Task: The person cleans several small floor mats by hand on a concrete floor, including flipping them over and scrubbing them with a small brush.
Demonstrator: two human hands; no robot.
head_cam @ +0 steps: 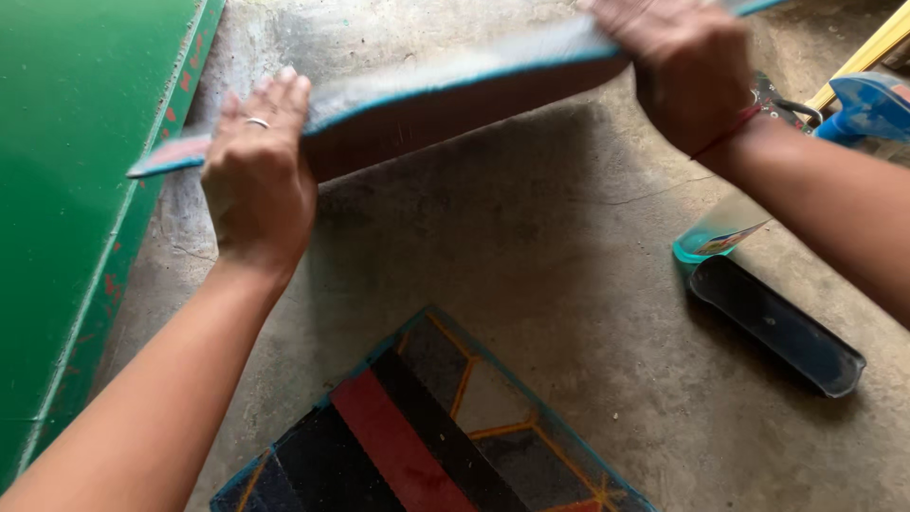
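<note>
Nearest, at the bottom edge of the view, a patterned mat (427, 446) lay flat on the concrete floor (569, 237), its dark surface crossed by a red stripe, black bands and thin orange lines, with a teal border around it. To its right, a long dark plastic dustpan (777, 327) with a teal end rested on the floor, well apart from the mat. Farther up, both forearms reached forward to a second mat (445, 81), lifted off the floor and held roughly edge-on, so that its pale, dusty surface and blue-green border showed, with its shadow falling on the concrete beneath. The left hand (258, 175), a ring on one finger, gripped that mat near its left end, fingers curled over the top edge. The right hand (687, 71), a red thread around the wrist, was closed on the mat farther to the right and higher, which left the mat sloping down toward the left. Along the left side stood a green painted panel (76, 190) with chipped red spots on its edge. Beyond the right wrist, a blue plastic object (872, 104) and a yellow strip (867, 52) showed at the far right corner.
</note>
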